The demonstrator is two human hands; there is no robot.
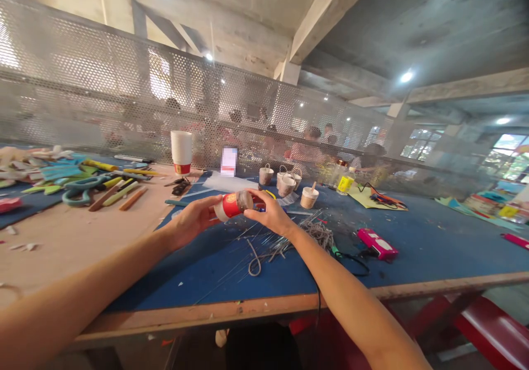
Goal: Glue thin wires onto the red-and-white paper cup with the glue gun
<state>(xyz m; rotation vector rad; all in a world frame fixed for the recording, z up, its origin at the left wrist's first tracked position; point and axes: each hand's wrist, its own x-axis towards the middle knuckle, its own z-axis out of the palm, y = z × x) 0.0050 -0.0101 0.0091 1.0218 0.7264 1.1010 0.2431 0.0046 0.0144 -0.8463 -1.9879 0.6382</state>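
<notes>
"Starting from the left, what lies around your work?"

"Scissors (pixel 88 182) and long tools (pixel 133 199) lie to your left, and a stack of paper cups (pixel 181 148) stands upright beyond them."

"And your left hand (pixel 192 221)?"

"Loosely curled, with thumb and fingers about the white end of the red and white cup (pixel 232 205). You have that cup raised over the blue mat (pixel 165 290), tipped toward its side, between both hands."

"Your right hand (pixel 270 214)?"

"Half spread, thumb and fingers about the brownish-grey end. How hard either hand presses can't be made out."

"So how do you hold it well?"

"Support the wall lightly with your left fingers, since a paper cup would probably dent, and make small, even moves with your right fingertips. Let the cup's weight rest across both hands so it doesn't slip."

"What should you mind on the right?"

"Small buckets (pixel 286 184) stand on the far side; nearer you is a tangle of wire (pixel 318 233) that could snag, then a pink box (pixel 378 244)."
</notes>
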